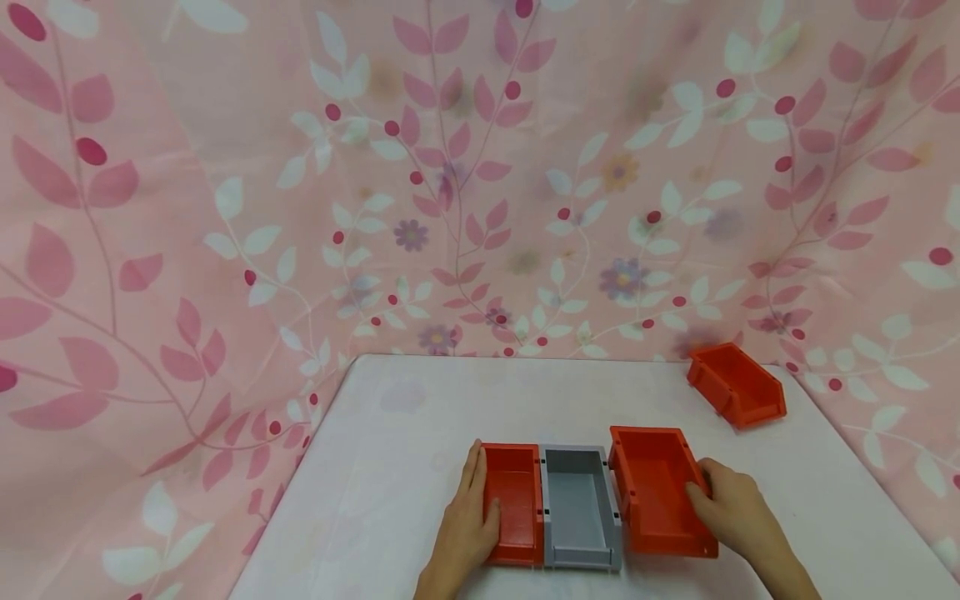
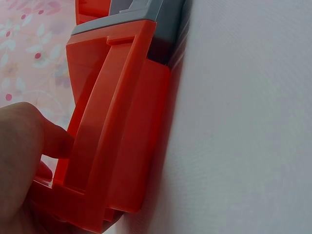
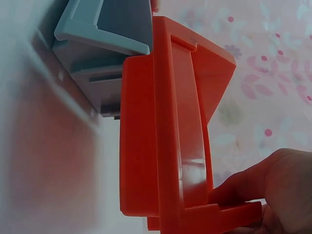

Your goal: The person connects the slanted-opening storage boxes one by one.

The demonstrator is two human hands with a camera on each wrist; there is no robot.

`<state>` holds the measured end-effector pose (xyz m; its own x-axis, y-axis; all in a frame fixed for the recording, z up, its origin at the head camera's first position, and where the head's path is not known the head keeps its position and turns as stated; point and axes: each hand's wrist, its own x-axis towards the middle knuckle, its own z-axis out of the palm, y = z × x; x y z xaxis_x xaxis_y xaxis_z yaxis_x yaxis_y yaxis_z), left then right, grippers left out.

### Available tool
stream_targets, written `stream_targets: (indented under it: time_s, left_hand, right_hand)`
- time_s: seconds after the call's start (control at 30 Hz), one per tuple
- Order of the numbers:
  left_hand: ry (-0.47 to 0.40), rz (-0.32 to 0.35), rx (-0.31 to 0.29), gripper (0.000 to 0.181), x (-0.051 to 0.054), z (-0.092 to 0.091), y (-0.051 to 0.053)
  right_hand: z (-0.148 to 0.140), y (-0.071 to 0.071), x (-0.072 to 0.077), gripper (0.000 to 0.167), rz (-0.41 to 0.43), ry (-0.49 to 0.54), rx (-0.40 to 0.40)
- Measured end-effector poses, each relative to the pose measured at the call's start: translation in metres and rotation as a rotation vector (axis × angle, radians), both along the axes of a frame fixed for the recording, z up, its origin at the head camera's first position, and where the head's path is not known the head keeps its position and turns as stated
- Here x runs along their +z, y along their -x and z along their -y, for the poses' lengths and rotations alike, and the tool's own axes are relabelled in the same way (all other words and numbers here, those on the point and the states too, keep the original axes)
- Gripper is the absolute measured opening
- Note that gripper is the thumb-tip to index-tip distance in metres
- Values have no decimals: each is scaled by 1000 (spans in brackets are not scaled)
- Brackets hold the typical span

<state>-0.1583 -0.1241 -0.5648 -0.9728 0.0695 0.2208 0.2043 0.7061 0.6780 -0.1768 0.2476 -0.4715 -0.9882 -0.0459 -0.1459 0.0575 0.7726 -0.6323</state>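
Observation:
A red bin [image 1: 516, 508] and a grey bin [image 1: 577, 508] stand side by side on the table, touching. The left hand [image 1: 465, 517] grips the red bin's left wall, thumb inside; the left wrist view shows that thumb over the wall of the red bin [image 2: 131, 136]. To the right of the grey bin, the right hand [image 1: 738, 508] pinches the right wall of a second red bin [image 1: 660, 492], thumb inside. In the right wrist view this red bin [image 3: 141, 136] is raised off the table, beside the grey bin [image 3: 92, 63]. Fingers outside the walls are partly hidden.
A third red bin [image 1: 738, 383] sits turned at an angle near the back right corner of the white-covered table [image 1: 420, 400]. Behind the table hangs a pink floral cloth [image 1: 480, 208], which also runs along both sides.

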Motion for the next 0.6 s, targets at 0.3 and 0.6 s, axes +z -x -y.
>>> stream_targets:
  time_s: [0.3, 0.6]
  left_hand:
    - [-1, -3, -6, 89, 0, 1, 0]
    - [12, -3, 7, 88, 2, 0, 1]
  right_hand:
    - [1, 1, -6, 41, 31, -3, -1]
    - [0, 4, -5, 43, 64, -26, -3]
